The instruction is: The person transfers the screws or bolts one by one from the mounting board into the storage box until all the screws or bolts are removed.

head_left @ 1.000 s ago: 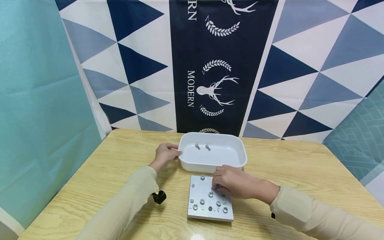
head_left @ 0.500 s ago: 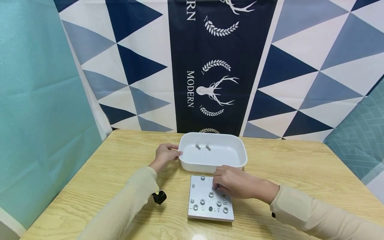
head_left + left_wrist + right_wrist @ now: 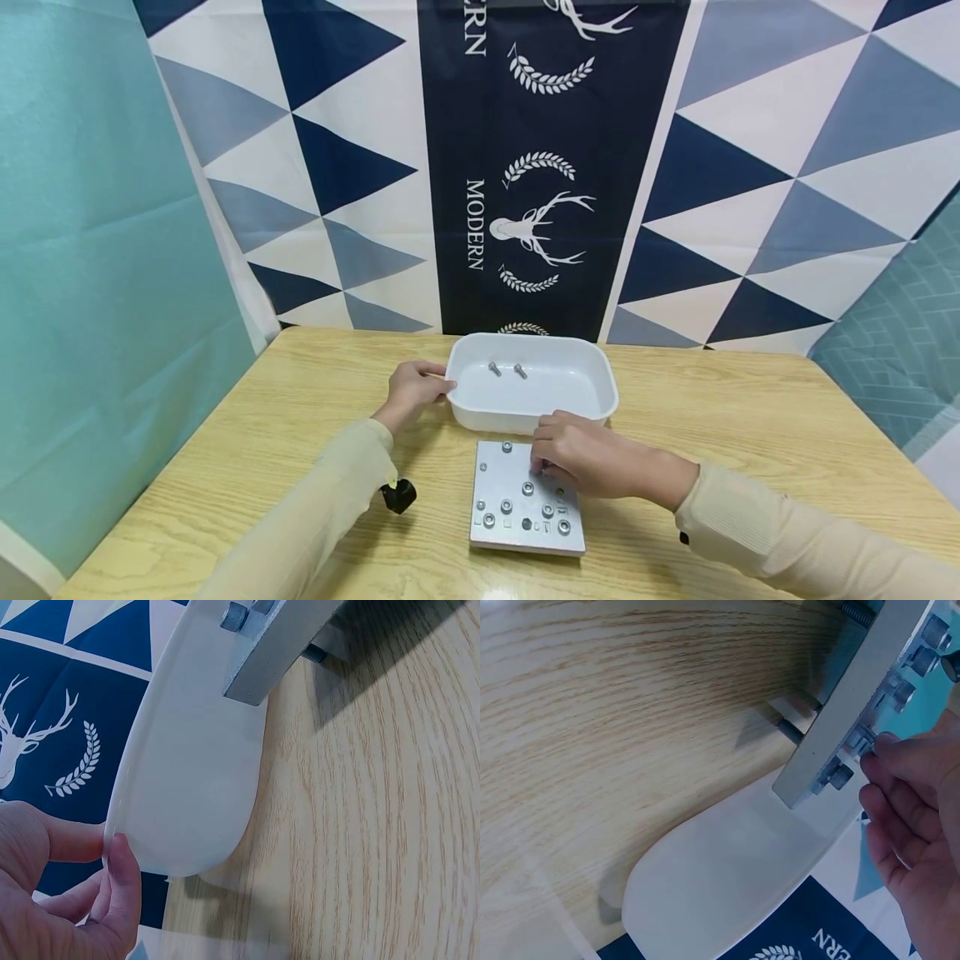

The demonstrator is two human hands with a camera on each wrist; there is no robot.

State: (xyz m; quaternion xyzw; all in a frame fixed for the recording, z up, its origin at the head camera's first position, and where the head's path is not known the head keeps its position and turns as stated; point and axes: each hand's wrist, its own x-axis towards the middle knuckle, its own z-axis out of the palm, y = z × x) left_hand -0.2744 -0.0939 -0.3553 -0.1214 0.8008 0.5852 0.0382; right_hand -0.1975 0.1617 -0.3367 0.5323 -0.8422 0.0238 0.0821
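My left hand (image 3: pixel 414 387) pinches the left rim of a white plastic tray (image 3: pixel 525 421) between thumb and fingers. Two metal bolts (image 3: pixel 507 370) lie inside it. In front of the tray sits a silver metal plate (image 3: pixel 506 533) with several socket-head bolts (image 3: pixel 527 488) set in it. My right hand (image 3: pixel 588 454) is over the plate's far right part, its thumb and fingers pinching a bolt (image 3: pixel 861 739) at the plate's face. The head view hides that bolt behind the fingers. Threaded ends (image 3: pixel 790 731) stick out under the plate in the right wrist view.
A wooden table (image 3: pixel 300 392) carries everything. Behind it hangs a patterned cloth (image 3: pixel 360 167), and a teal curtain (image 3: pixel 112 250) is at the left. A small black object (image 3: pixel 399 495) shows at the left cuff.
The right fingers shift slightly at the bolt, which showed at the fingertips a second ago and is now covered in the head view. The left hand, tray and plate stay put.
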